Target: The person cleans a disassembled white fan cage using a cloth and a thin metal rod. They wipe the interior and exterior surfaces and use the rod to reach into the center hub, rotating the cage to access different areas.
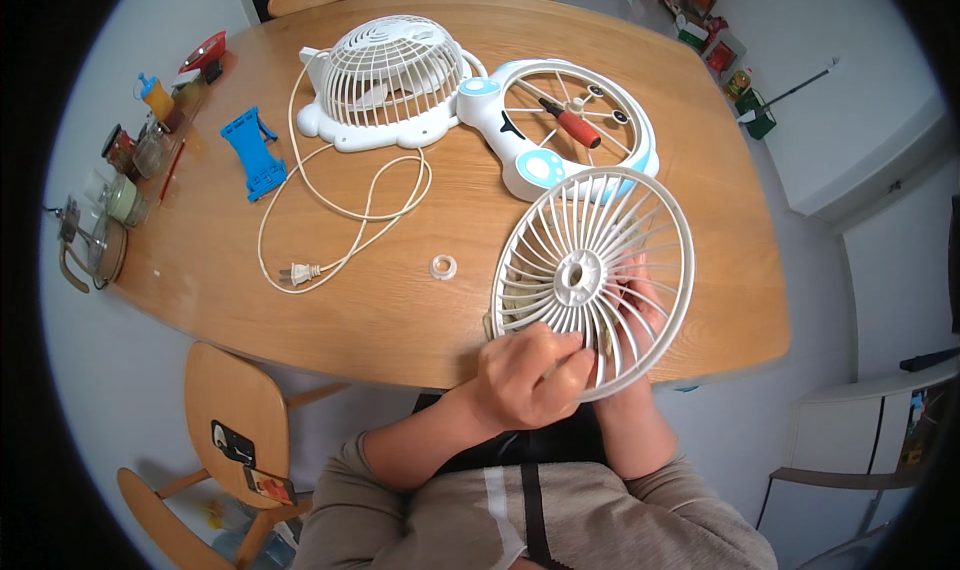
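Observation:
A round white plastic fan grille (578, 277) is tilted up over the table's near edge. At its lower slats the fingers of my left hand (534, 375) are curled, with fingertips pressed against the ribs. Behind the grille is my right hand (640, 300), seen through the slats and supporting it from the back. Folds of a greenish-beige cloth (523, 291) show through the ribs on the left; how it is held is hidden. A small white plastic ring (443, 268) lies on the table left of the grille.
The white fan body (390, 82) stands at the back, its cord ending in a plug (303, 273). Beside it lies a white-and-blue front ring (536, 166) with a red-handled screwdriver (579, 130) on it. A blue plastic stand (255, 154) and several jars (120, 151) are left.

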### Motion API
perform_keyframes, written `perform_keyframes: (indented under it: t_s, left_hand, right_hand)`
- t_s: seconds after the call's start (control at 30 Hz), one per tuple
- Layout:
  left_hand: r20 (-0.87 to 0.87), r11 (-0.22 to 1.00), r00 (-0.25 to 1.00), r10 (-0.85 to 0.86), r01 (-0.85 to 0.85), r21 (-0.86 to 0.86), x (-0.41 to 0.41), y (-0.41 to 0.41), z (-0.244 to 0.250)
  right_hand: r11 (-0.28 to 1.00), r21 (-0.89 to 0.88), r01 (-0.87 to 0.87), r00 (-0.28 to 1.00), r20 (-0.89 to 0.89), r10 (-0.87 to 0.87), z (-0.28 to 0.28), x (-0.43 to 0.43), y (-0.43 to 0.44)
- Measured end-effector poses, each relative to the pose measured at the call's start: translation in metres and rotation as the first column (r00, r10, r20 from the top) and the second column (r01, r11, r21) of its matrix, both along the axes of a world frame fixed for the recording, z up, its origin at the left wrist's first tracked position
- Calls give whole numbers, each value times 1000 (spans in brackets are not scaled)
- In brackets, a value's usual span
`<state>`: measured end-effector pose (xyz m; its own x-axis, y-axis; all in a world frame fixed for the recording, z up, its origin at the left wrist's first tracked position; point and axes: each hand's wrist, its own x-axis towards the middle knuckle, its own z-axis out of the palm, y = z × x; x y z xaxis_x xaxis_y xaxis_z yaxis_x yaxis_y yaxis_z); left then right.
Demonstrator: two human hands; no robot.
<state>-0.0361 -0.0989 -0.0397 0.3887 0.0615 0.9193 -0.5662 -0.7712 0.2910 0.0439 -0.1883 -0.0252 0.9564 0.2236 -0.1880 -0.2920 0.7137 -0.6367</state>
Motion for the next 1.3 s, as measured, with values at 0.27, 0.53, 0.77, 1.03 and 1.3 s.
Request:
perform_keyframes:
  t_s: [0.27,0.53,0.77,1.03,1.3]
  left_hand:
    - [-74,984,996,46,-32,175,-13,17,11]
    - [-161,968,983,83,-42,247,-31,31,0]
    - [-172,965,973,151,-107,242,-37,32,-1]
    - [-188,969,968,168,-127,213,-36,25,-4]
    - [-176,970,969,171,-134,203,-37,23,-6]
  right_hand:
    - [990,132,-50,993,112,35,-4,-5,-33]
    - [986,-93,-142,954,252,161,-23,-13,-50]
    - [969,-204,-143,923,325,205,-19,-17,-54]
    - [959,21,282,771,589,-240,-23,-16,-76]
    - [752,-603,266,466,763,448,26,11,-56]
